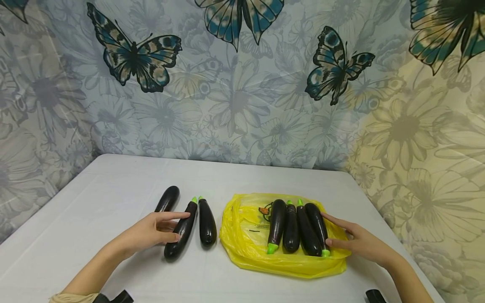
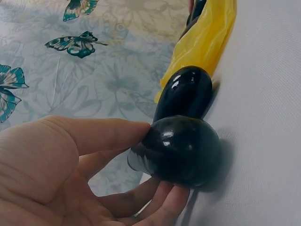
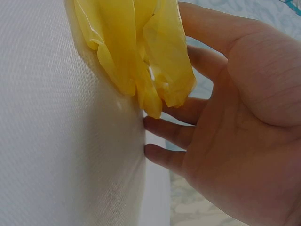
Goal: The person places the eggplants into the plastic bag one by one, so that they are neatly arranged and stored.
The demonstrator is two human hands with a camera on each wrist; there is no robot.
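Note:
Three dark eggplants lie on the white table left of a yellow plastic bag [image 1: 246, 252]. My left hand [image 1: 151, 231] rests against the middle eggplant [image 1: 182, 235], thumb and fairly straight fingers touching it; the left wrist view shows its rounded end [image 2: 183, 146] close up. Behind that hand is a partly hidden eggplant [image 1: 168, 198]; to its right lies another eggplant [image 1: 207, 225]. Several eggplants lie side by side on the bag. My right hand [image 1: 360, 242] touches the rightmost eggplant [image 1: 317, 223] and the bag's edge [image 3: 164, 61], its fingers spread.
The white table [image 1: 129, 181] reaches back to a wall covering [image 1: 235, 105] printed with flowers and butterflies. Black straps or devices [image 1: 123, 296] show by the wrists at the bottom of the head view.

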